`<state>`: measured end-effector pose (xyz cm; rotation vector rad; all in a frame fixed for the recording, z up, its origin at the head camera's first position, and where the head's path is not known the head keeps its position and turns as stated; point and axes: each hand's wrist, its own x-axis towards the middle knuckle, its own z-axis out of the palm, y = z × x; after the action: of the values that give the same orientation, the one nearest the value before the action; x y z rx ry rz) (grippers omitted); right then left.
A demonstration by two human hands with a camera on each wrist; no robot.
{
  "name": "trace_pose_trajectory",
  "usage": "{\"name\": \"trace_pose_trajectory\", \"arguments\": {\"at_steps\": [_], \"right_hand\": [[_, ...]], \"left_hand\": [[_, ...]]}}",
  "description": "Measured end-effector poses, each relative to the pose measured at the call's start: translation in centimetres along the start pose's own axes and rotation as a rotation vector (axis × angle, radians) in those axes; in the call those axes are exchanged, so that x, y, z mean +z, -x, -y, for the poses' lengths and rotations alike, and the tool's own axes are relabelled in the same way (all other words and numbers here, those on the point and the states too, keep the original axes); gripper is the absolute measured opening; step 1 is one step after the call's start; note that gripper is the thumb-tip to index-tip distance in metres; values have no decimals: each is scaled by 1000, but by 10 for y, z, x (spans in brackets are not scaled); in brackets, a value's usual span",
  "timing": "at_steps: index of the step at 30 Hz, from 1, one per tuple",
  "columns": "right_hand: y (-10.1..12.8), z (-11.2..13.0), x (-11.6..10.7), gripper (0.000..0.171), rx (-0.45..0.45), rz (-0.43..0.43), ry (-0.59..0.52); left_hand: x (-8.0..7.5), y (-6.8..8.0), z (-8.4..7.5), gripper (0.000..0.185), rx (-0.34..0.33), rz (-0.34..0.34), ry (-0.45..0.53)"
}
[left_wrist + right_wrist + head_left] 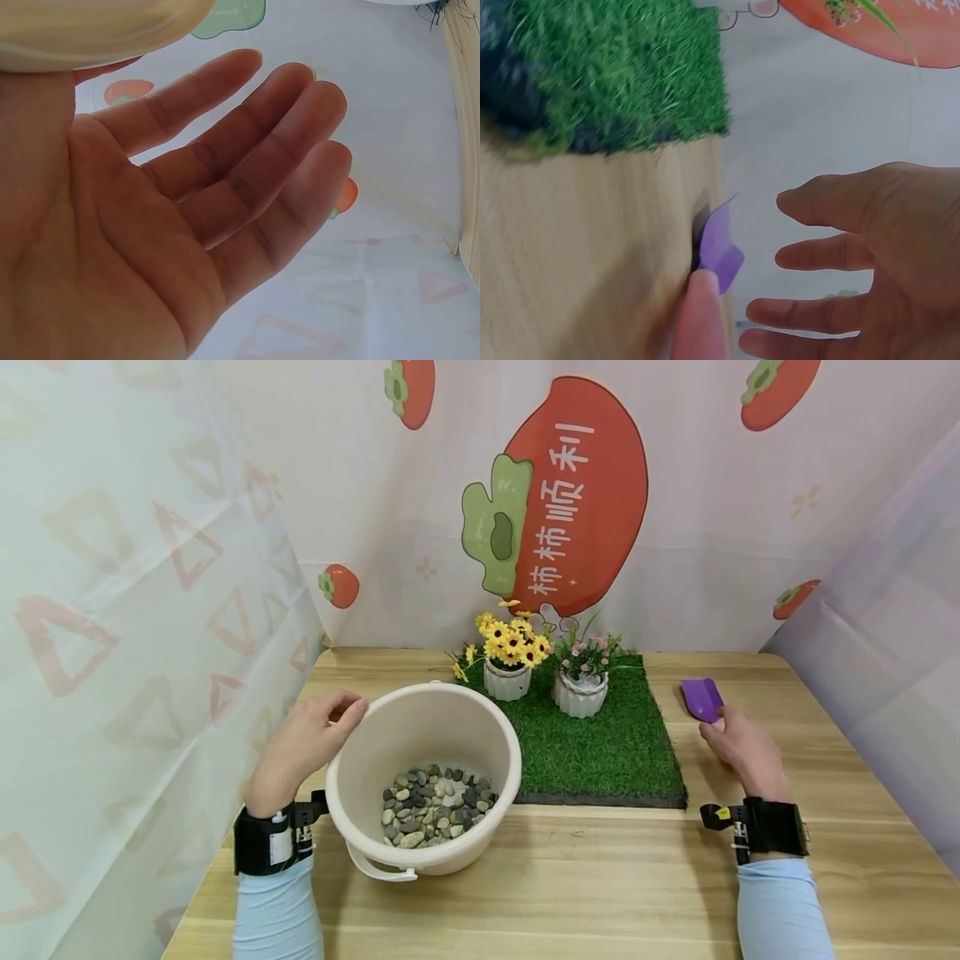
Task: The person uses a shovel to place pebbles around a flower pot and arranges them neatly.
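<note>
A cream bucket (347,777) stands on the table with several grey and tan pebbles (427,810) in its bottom. Beside its left rim my left hand (303,743) hovers with loosely bent fingers and an empty palm (112,232); whether the thumb touches the rim I cannot tell. On the right lies a small toy shovel with a purple blade (702,699) and a pink handle (700,319). My right hand (747,753) is over that handle, which it mostly hides in the head view. In the right wrist view its fingers (810,313) are extended, apart from the handle.
A square of artificial turf (600,756) lies behind and right of the bucket. On it stand a white pot (507,682) of yellow flowers and a white pot (580,696) of pink flowers. Printed cloth walls (390,560) border the wooden table (600,885). The bucket's handle (382,870) hangs down in front.
</note>
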<state>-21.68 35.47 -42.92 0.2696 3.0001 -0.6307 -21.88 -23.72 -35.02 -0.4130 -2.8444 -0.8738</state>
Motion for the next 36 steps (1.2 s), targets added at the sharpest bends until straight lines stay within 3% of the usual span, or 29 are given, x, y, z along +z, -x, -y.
{"name": "trace_pose_trajectory", "arguments": {"at_steps": [23, 36], "right_hand": [[-10, -26, 25, 60, 109, -37, 15], [-17, -32, 30, 46, 144, -57, 15]], "left_hand": [[2, -1, -1, 40, -9, 9, 2], [1, 0, -1, 43, -31, 27, 8]]}}
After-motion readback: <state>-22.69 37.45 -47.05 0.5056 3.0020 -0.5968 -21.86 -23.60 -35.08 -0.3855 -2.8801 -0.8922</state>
